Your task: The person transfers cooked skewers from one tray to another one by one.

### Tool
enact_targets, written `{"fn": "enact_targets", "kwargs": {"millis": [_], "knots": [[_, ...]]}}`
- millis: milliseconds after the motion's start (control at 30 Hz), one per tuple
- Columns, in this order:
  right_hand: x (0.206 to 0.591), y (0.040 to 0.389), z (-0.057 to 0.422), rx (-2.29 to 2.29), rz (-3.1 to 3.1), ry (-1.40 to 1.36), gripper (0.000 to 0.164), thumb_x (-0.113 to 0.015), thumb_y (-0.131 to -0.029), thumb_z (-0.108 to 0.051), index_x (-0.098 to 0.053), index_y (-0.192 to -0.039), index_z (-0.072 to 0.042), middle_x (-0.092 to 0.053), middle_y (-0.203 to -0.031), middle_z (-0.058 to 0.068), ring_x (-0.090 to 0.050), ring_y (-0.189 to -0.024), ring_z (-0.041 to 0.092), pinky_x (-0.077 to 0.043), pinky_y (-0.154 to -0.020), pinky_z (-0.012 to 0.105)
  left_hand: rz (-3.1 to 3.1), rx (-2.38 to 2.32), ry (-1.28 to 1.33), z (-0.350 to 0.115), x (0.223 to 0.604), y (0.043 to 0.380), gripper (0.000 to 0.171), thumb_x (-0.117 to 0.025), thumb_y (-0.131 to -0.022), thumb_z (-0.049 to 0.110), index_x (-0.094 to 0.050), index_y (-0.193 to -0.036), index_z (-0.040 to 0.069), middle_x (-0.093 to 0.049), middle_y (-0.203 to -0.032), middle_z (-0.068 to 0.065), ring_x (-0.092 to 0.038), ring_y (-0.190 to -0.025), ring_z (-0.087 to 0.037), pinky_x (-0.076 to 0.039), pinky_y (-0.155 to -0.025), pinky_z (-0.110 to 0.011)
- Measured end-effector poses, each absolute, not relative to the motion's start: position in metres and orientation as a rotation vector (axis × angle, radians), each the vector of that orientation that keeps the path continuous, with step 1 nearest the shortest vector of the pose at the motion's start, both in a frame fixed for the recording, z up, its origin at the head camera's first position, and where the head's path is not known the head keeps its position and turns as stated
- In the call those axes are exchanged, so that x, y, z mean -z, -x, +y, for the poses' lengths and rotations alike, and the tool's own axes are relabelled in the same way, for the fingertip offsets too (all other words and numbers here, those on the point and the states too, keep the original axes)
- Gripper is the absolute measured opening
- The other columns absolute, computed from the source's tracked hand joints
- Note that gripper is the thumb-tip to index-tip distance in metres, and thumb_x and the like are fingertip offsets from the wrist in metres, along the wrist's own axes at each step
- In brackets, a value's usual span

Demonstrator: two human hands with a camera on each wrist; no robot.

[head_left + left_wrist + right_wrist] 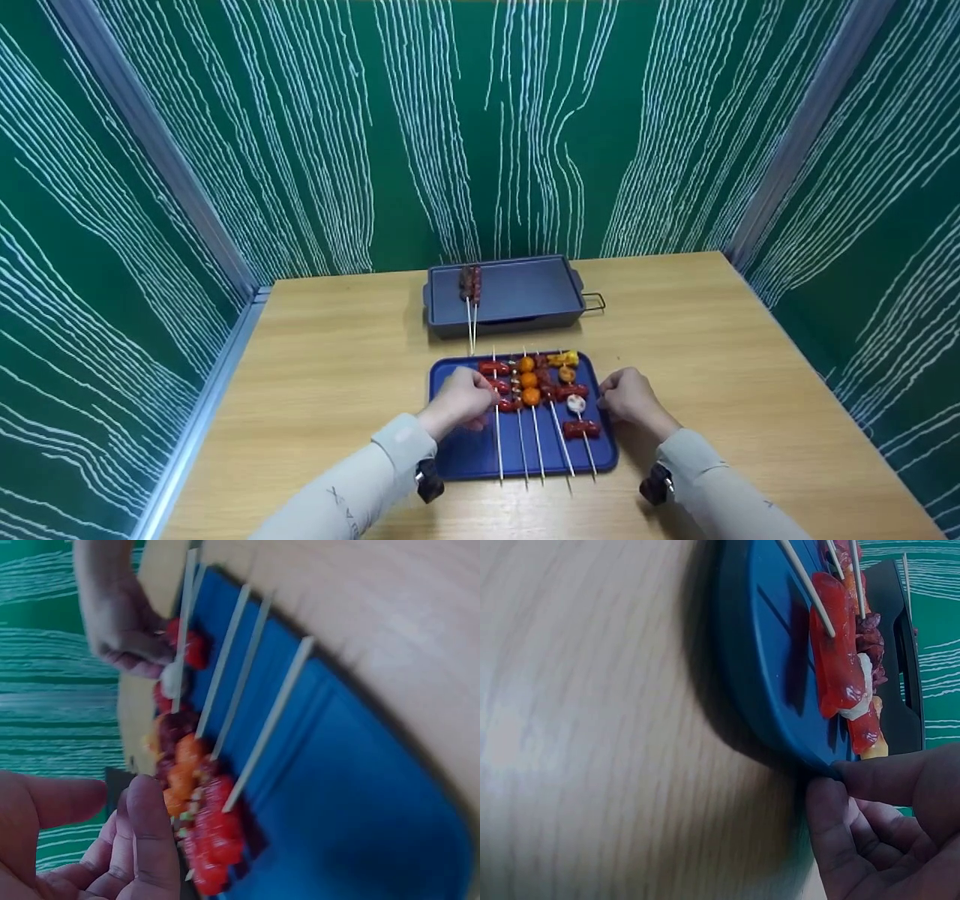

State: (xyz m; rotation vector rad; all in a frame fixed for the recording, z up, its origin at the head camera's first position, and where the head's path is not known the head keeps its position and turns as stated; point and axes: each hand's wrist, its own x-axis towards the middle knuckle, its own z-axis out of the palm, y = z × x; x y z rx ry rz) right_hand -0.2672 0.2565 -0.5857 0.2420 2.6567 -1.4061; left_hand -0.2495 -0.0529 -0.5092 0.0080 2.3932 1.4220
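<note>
A blue tray [459, 459] holds several skewers of food, their sticks pointing toward me. Red sausage-like pieces [493, 368] are on the leftmost skewer, orange balls [529, 379] on a middle one, and a mixed skewer [581, 430] lies at the right. My left hand [459, 397] hovers over the tray's left part beside the red skewer; the left wrist view shows thumb and fingers apart with nothing between them. At the tray's right edge, my right hand [630, 394] pinches the rim between thumb and forefinger [877, 778].
Behind the tray stands a dark grey grill box [532, 289] with a wire handle [595, 301] on its right. Two meat skewers [470, 283] lie on its left part, sticks reaching toward the tray. Green patterned panels [525, 135] close off the back and sides of the wooden table [330, 375].
</note>
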Motion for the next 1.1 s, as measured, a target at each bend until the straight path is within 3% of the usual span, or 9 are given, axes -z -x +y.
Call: {"fn": "enact_targets", "kwargs": {"millis": [133, 367, 567, 833, 1100], "knots": [[0.586, 0.267, 0.257, 1.398, 2.661, -0.241, 0.008, -0.067, -0.083, 0.015, -0.07, -0.085, 0.008, -0.067, -0.075, 0.009, -0.064, -0.057, 0.014, -0.06, -0.049, 0.025, 2.378, -1.47, 0.022, -0.052, 0.498, 0.258, 0.004, -0.069, -0.099, 0.007, -0.068, -0.096, 0.005, -0.076, -0.1, -0.024, -0.061, -0.056, -0.013, -0.061, -0.051, -0.024], [0.587, 0.268, 0.257, 1.391, 2.669, -0.243, 0.008, -0.068, -0.083, 0.015, -0.07, -0.085, 0.007, -0.066, -0.074, 0.008, -0.062, -0.056, 0.013, -0.058, -0.047, 0.024, 2.401, -1.563, 0.001, -0.053, 0.485, 0.282, 0.007, -0.07, -0.098, 0.006, -0.072, -0.101, 0.0, -0.076, -0.089, -0.014, -0.064, -0.054, -0.013, -0.063, -0.051, -0.026], [0.586, 0.267, 0.257, 1.399, 2.664, -0.249, 0.008, -0.068, -0.083, 0.015, -0.07, -0.086, 0.008, -0.067, -0.077, 0.011, -0.063, -0.056, 0.014, -0.059, -0.047, 0.025, 2.398, -1.642, 0.034, -0.055, 0.478, 0.298, 0.008, -0.069, -0.097, 0.005, -0.072, -0.101, -0.001, -0.065, -0.078, -0.005, -0.063, -0.056, -0.014, -0.061, -0.05, -0.023], [0.588, 0.267, 0.258, 1.379, 2.712, -0.238, 0.01, -0.068, -0.079, 0.014, -0.07, -0.08, 0.004, -0.065, -0.07, 0.003, -0.062, -0.053, 0.012, -0.056, -0.044, 0.023, 2.375, -1.733, 0.06, -0.06, 0.483, 0.318, 0.014, -0.068, -0.099, 0.006, -0.07, -0.11, -0.004, -0.07, -0.095, -0.016, -0.063, -0.06, -0.014, -0.065, -0.057, -0.026], [0.589, 0.269, 0.257, 1.36, 2.705, -0.24, 0.009, -0.068, -0.082, 0.012, -0.07, -0.081, 0.004, -0.065, -0.072, 0.005, -0.063, -0.055, 0.013, -0.056, -0.045, 0.023, 2.393, -1.821, 0.098, -0.066, 0.49, 0.338, 0.016, -0.066, -0.098, 0.005, -0.069, -0.109, -0.006, -0.066, -0.086, -0.009, -0.062, -0.058, -0.012, -0.063, -0.054, -0.023]]}}
